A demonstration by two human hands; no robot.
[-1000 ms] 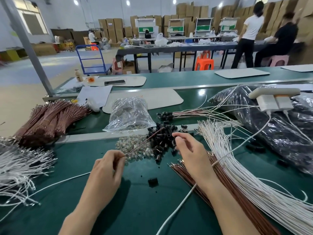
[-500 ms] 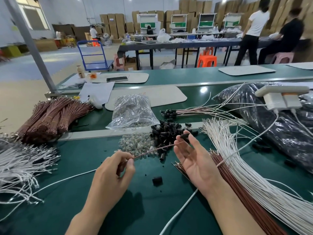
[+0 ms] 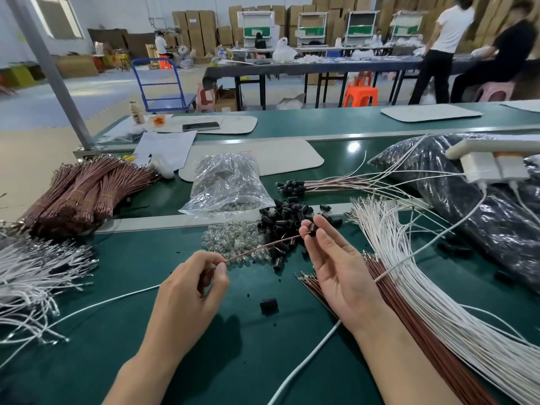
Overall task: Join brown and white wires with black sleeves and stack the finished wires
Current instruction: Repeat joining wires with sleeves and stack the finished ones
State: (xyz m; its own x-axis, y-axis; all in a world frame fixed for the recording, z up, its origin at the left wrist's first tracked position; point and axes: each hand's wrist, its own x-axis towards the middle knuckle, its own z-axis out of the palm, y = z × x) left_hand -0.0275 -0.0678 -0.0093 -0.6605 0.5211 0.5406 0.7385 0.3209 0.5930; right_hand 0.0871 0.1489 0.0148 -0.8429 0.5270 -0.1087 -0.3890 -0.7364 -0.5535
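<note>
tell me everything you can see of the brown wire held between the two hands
The brown wire is one thin strand with brownish-pink insulation. It runs straight above the green table, rising from lower left to upper right. The left hand pinches its lower part with thumb and forefinger; its far end meets a black sleeve pinched by the right hand. Whether the tip is inside the sleeve cannot be told.

Warehouse hall, window (image 3: 57, 16) upper left, cardboard boxes (image 3: 201, 27) stacked at the back, slanting grey post (image 3: 49, 71), blue hand trolley (image 3: 163, 86) on pale floor (image 3: 26, 171), long dark table (image 3: 306, 68), orange stool (image 3: 360, 95), pink stool (image 3: 493, 90).
</note>
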